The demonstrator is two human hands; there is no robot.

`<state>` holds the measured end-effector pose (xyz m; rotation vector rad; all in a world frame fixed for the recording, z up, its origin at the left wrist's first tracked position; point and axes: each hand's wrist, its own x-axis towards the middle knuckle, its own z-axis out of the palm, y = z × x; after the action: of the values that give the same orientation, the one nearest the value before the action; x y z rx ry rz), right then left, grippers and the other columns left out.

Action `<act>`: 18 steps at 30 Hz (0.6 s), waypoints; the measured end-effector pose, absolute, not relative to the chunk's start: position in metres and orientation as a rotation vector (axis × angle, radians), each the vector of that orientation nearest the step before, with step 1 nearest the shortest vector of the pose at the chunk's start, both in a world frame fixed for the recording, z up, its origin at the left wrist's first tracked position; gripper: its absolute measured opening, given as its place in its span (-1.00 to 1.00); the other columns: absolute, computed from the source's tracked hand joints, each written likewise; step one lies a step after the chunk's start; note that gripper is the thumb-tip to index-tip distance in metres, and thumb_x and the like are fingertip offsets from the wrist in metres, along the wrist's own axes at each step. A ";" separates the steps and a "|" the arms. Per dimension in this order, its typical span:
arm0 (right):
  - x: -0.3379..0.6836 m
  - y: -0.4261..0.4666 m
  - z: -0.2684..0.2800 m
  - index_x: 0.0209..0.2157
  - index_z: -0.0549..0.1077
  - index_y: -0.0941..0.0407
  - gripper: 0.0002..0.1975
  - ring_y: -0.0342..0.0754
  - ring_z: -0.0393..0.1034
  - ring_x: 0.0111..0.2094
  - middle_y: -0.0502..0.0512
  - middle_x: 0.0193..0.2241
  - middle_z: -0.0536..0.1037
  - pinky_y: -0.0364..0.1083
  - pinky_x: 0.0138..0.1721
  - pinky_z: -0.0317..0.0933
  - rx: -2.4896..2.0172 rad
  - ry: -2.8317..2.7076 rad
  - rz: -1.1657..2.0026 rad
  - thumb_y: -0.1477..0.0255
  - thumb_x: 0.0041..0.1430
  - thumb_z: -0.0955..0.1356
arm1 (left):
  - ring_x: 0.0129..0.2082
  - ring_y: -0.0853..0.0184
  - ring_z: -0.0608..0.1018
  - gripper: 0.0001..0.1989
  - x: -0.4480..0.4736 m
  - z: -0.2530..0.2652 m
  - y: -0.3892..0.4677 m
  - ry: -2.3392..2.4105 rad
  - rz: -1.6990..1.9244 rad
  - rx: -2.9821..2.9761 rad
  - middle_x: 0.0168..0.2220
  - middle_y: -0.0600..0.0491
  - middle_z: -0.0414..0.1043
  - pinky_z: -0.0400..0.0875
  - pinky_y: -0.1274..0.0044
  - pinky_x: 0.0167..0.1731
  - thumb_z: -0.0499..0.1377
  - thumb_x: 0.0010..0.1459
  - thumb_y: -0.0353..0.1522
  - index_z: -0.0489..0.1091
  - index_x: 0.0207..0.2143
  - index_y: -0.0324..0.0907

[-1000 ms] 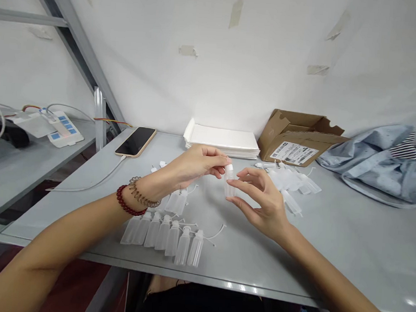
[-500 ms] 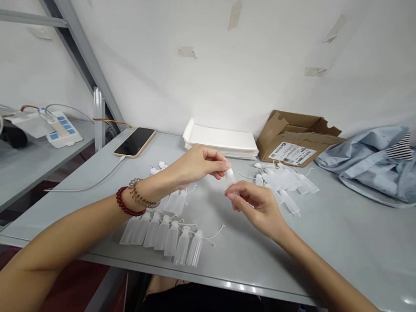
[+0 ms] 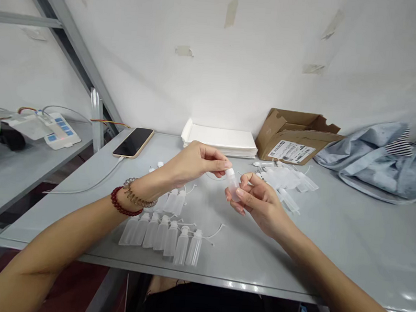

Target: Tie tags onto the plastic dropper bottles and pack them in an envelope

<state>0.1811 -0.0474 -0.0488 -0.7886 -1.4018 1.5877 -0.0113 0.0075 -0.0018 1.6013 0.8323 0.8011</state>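
Between my two hands, above the table, is a small translucent plastic bottle, tilted, with a white cap at its upper end. My left hand pinches the cap between thumb and fingers. Lower down, my right hand grips the bottle's body with thumb and fingertips. Below my left wrist, similar bottles lie in a row near the table's front edge, thin white strings at their necks. More bottles lie behind that row, partly hidden by my left arm. A loose heap of bottles lies beyond my right hand.
At the back stand a stack of white boxes or card and an open cardboard box. Blue-grey cloth lies at the right. A phone with a white cable is at the left. A power strip sits on the adjoining surface.
My right-hand fingers have shifted and opened somewhat around the bottle, so more of its body shows. My left hand keeps its pinch on the cap. The view has moved slightly.
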 end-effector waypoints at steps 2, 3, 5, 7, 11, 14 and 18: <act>0.180 -0.049 -0.051 -0.41 0.10 0.06 -0.75 -0.21 0.19 -0.56 -0.01 -0.46 0.47 -0.14 -0.49 0.06 -0.877 -1.482 1.436 0.34 0.20 0.32 | -0.45 0.44 0.46 -0.81 -0.011 -0.001 0.005 0.921 0.818 1.674 -0.49 0.05 0.47 0.35 0.56 -0.36 0.26 0.04 -0.29 0.52 -0.44 -0.27; 0.180 -0.049 -0.052 -0.42 0.11 0.06 -0.75 -0.20 0.20 -0.55 -0.01 -0.47 0.45 -0.14 -0.49 0.07 -0.933 -1.547 1.308 0.35 0.20 0.31 | -0.46 0.43 0.46 -0.81 -0.010 -0.001 0.004 0.963 0.826 1.714 -0.51 0.05 0.46 0.34 0.57 -0.39 0.25 0.05 -0.29 0.52 -0.45 -0.27; 0.180 -0.050 -0.058 -0.42 0.13 0.06 -0.79 -0.18 0.20 -0.54 -0.04 -0.52 0.38 -0.15 -0.51 0.07 -1.031 -1.703 0.984 0.39 0.20 0.30 | -0.48 0.43 0.45 -0.82 -0.008 -0.001 0.001 1.033 0.849 1.784 -0.54 0.06 0.45 0.31 0.58 -0.44 0.24 0.05 -0.31 0.52 -0.47 -0.27; 0.179 -0.050 -0.064 -0.39 0.17 0.06 -0.85 -0.20 0.15 -0.57 -0.06 -0.54 0.33 -0.16 -0.55 0.03 -1.085 -1.847 0.693 0.44 0.19 0.28 | -0.51 0.44 0.44 -0.83 -0.005 -0.003 -0.002 1.085 0.878 1.819 -0.56 0.07 0.44 0.30 0.59 -0.48 0.24 0.04 -0.33 0.51 -0.49 -0.26; 0.178 -0.050 -0.069 -0.37 0.18 0.07 -0.89 -0.20 0.14 -0.57 -0.04 -0.52 0.32 -0.16 -0.56 0.03 -1.089 -1.917 0.557 0.47 0.20 0.26 | -0.50 0.44 0.47 -0.82 -0.001 -0.007 -0.004 1.044 0.905 1.775 -0.54 0.08 0.45 0.35 0.59 -0.43 0.24 0.05 -0.32 0.48 -0.49 -0.27; 0.179 -0.051 -0.062 -0.39 0.18 0.07 -0.86 -0.19 0.19 -0.54 -0.01 -0.48 0.38 -0.15 -0.52 0.09 -1.024 -1.798 0.801 0.41 0.22 0.27 | -0.45 0.47 0.49 -0.84 -0.003 -0.008 0.000 0.864 0.875 1.667 -0.43 0.08 0.49 0.40 0.58 -0.35 0.25 0.06 -0.31 0.49 -0.36 -0.24; 0.183 -0.048 -0.049 -0.39 0.13 0.06 -0.80 -0.22 0.19 -0.56 0.00 -0.44 0.45 -0.15 -0.52 0.11 -0.849 -1.611 1.314 0.37 0.23 0.29 | -0.41 0.49 0.47 -0.82 -0.009 -0.007 0.008 0.676 0.666 1.590 -0.35 0.07 0.48 0.39 0.58 -0.30 0.25 0.08 -0.33 0.51 -0.25 -0.21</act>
<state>0.1830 -0.0481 -0.0488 -0.8487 -1.6114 1.3145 -0.0091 0.0084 -0.0065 1.5897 0.6756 0.6664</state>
